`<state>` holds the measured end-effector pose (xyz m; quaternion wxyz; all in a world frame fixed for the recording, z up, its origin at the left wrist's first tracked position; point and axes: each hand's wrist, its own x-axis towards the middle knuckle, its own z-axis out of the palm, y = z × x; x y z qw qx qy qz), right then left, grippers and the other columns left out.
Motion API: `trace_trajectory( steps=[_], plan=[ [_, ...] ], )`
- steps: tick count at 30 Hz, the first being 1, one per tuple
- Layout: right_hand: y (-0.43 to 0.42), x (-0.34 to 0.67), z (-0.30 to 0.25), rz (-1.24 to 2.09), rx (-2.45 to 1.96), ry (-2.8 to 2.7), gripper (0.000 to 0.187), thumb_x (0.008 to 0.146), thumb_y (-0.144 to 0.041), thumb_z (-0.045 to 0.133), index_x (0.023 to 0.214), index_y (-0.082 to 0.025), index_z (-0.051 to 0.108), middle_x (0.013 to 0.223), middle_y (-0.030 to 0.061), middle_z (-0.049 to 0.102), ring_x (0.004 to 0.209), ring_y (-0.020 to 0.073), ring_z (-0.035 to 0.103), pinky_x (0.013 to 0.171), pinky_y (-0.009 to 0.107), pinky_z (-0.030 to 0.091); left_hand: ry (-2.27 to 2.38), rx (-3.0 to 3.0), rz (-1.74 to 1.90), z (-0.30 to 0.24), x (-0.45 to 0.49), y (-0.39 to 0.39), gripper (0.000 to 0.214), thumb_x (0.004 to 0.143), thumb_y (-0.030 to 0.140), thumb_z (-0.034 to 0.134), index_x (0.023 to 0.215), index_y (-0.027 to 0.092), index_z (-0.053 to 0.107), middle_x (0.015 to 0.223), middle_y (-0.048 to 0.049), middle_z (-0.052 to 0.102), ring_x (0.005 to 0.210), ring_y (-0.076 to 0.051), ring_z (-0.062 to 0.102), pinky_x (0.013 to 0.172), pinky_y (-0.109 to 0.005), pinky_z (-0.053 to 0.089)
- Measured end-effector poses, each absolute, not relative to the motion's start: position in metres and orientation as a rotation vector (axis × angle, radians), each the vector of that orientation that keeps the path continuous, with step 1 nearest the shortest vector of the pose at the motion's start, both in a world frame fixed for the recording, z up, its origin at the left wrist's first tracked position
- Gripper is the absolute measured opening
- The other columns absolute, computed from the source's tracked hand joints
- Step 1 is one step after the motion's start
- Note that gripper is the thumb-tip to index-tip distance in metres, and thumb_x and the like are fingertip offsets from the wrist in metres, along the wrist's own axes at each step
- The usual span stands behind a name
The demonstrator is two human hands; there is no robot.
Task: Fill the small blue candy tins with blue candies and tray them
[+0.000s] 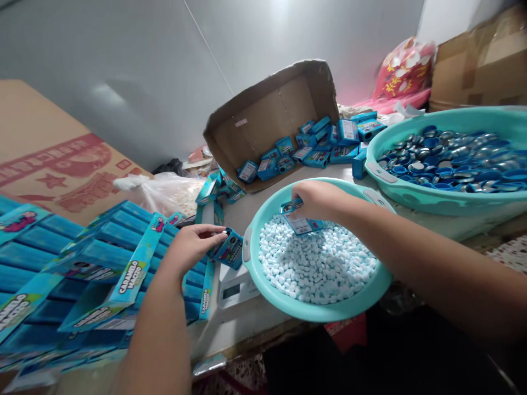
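My left hand (196, 244) pinches the top of a small blue candy box (231, 251) with "Caramelo Macizo" lettering, just left of a turquoise basin (296, 311). Something white shows at the fingertips, too small to make out. Small pale white-blue candies (317, 274) fill much of the basin. Over them, my right hand (312, 198) grips a second small blue box (303, 224), tilted, low against the candies. Part of that box and some of the right fingers are hidden. A white digital scale (236, 291) lies beneath the left box and beside the basin.
Stacked blue display cartons (102, 258) crowd the left side. Behind the basin, a tipped cardboard box (263, 109) holds several small blue boxes (317, 145), some spilling out. A second turquoise basin (436, 200) with blue and silver lids (444, 162) stands right. A plastic bag (168, 192) sits behind the cartons.
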<state>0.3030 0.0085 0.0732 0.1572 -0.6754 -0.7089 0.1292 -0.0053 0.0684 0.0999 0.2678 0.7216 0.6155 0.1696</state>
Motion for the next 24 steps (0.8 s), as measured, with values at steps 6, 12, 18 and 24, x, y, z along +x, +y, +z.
trace_trajectory(
  steps=[6, 12, 18, 24],
  plan=[
    [0.005, 0.302, 0.078, 0.404, -1.943, -2.071, 0.034, 0.077, -0.048, 0.075, 0.095, -0.021, 0.067, 0.099, 0.0083, 0.07, 0.087, 0.0244, 0.062, 0.058, 0.032, 0.033, 1.63, 1.969, 0.38, 0.108, -0.005, 0.068, 0.049, 0.057, 0.05, 0.085, 0.096, 0.021, 0.081, 0.101, -0.0067, 0.08, 0.101, -0.031, 0.072, 0.082, -0.034, 0.059],
    [0.003, 0.303, 0.079, 0.395, -1.943, -2.075, 0.033, 0.077, -0.048, 0.075, 0.093, -0.021, 0.066, 0.097, 0.0077, 0.069, 0.085, 0.0236, 0.062, 0.058, 0.031, 0.033, 1.676, 1.975, 0.491, 0.107, -0.007, 0.074, 0.055, 0.051, 0.049, 0.088, 0.097, 0.019, 0.08, 0.102, -0.0086, 0.079, 0.102, -0.033, 0.072, 0.088, -0.039, 0.059],
    [0.003, 0.305, 0.076, 0.392, -1.944, -2.067, 0.034, 0.075, -0.05, 0.074, 0.092, -0.022, 0.066, 0.094, 0.0063, 0.068, 0.082, 0.0225, 0.061, 0.057, 0.031, 0.033, 1.625, 1.985, 0.466, 0.103, -0.004, 0.072, 0.054, 0.053, 0.05, 0.086, 0.097, 0.019, 0.078, 0.105, -0.0089, 0.079, 0.105, -0.033, 0.071, 0.091, -0.04, 0.058],
    [0.004, 0.304, 0.076, 0.34, -1.889, -2.061, 0.029, 0.072, -0.046, 0.073, 0.086, -0.022, 0.063, 0.09, 0.0063, 0.068, 0.078, 0.0218, 0.059, 0.06, 0.03, 0.033, 1.548, 2.158, 0.495, 0.097, -0.003, 0.07, 0.04, 0.073, 0.037, 0.074, 0.105, 0.013, 0.076, 0.105, -0.0136, 0.078, 0.098, -0.031, 0.073, 0.089, -0.042, 0.058]
  ],
)
